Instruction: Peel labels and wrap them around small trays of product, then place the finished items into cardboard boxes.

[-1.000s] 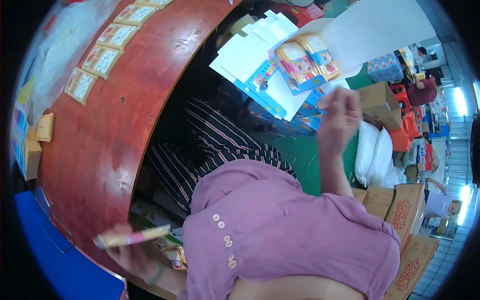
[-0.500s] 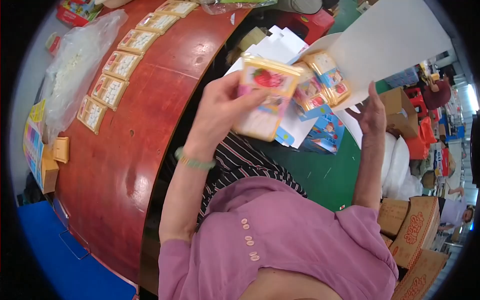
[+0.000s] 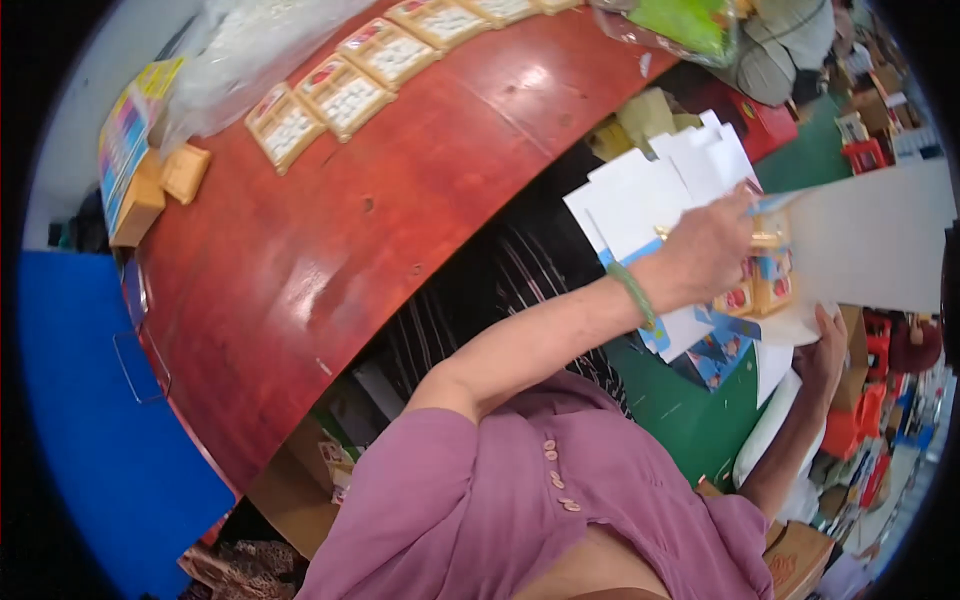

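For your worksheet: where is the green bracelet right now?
The green bracelet sits on the wrist of the left hand, right of centre in the head view, over the white cards and beside the red table.

There is only one view, from a camera worn on the person's head. It looks steeply down over the person's own chest, so the purple shirt (image 3: 520, 510) fills the lower middle of the frame, very near to the lens. The lens is a wide fisheye: a dark round border closes the corners, and the straight edge of the red table (image 3: 330, 250) bends as a curve from the upper right down to the lower left. The table lies near, in the upper left and centre. The left hand (image 3: 705, 255) reaches to the right middle, at arm's length. The green floor (image 3: 690, 410) shows farther below, at the right.
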`<action>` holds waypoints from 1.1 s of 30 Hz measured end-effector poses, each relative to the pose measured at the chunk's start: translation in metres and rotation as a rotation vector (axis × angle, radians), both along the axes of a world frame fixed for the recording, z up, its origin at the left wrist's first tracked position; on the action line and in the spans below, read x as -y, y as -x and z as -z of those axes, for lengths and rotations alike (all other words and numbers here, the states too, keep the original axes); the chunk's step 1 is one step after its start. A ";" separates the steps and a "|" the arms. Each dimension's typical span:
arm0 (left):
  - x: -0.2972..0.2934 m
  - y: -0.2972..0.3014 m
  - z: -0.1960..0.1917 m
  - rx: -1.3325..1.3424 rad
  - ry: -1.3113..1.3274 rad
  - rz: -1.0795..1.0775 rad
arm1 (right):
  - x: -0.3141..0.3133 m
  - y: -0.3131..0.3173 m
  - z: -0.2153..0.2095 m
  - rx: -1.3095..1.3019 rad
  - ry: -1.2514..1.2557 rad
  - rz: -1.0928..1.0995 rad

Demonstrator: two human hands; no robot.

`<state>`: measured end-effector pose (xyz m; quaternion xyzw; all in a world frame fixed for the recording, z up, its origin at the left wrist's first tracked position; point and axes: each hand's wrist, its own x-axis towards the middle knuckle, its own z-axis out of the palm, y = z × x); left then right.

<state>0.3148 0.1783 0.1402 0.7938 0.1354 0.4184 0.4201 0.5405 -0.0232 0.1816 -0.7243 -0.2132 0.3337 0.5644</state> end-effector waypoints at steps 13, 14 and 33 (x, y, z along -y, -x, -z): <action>0.021 0.170 -0.067 -0.005 -0.303 -0.569 | -0.126 0.113 -0.075 0.169 -0.086 -0.465; 0.025 0.193 -0.068 -0.056 -0.292 -0.675 | -0.147 0.140 -0.078 0.170 -0.091 -0.531; 0.085 0.391 -0.053 -0.144 0.122 -1.509 | -0.313 0.460 -0.046 1.647 -0.581 -1.521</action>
